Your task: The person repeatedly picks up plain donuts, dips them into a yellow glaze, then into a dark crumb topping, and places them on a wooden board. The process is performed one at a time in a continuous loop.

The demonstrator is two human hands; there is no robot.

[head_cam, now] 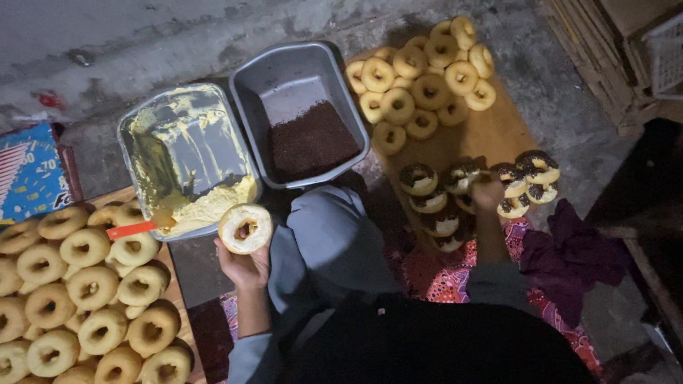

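My left hand (244, 264) holds up a cream-coated doughnut (245, 228) beside the metal tray of yellow cream (178, 142). An orange-handled spreader (131, 230) lies in that tray's near corner. My right hand (487, 192) reaches out to the wooden board (498, 135) and rests among the sprinkle-topped doughnuts (434, 192), its fingers closed on one of them. A grey tray of dark chocolate sprinkles (309, 142) sits between the two hands.
Several plain doughnuts (420, 71) are piled at the far end of the board. Many more plain doughnuts (92, 291) cover a board at the left. A blue printed box (28, 174) lies at far left. A purple cloth (569, 249) lies at right.
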